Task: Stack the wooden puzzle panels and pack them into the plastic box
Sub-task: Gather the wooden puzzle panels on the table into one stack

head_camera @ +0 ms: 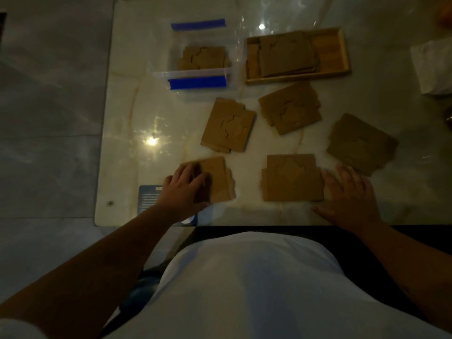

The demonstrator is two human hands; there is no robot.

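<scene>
Resting on the near-left stack of wooden puzzle panels (215, 179), the left hand (184, 189) lies palm down with its fingers spread over the stack's left part and its thumb at the stack's near edge; whether the fingers actually grip the panels cannot be told in the dim light. The right hand (349, 196) lies flat and open on the white table (122, 118), fingers straight, just beside the right edge of the near-centre stack (292, 178), its thumb pointing left along the table's near edge. Three more stacks lie farther out: a middle stack (228, 126) tilted slightly, a stack right of it (289, 107), and a far-right stack (362, 143) turned at an angle. All are apart from one another. At the far side stands the clear plastic box (193, 74) with blue handles at its near and far ends, and some panels (204, 58) already lie inside it. Just to the right of the box sits a wooden tray (342, 52) holding another loose pile of panels (286, 53). A dark blue printed card (148, 196) lies on the table under the left wrist, partly hidden. A white folded cloth or paper (433, 67) lies at the right edge of the view. The person wears a white shirt (249, 285).
</scene>
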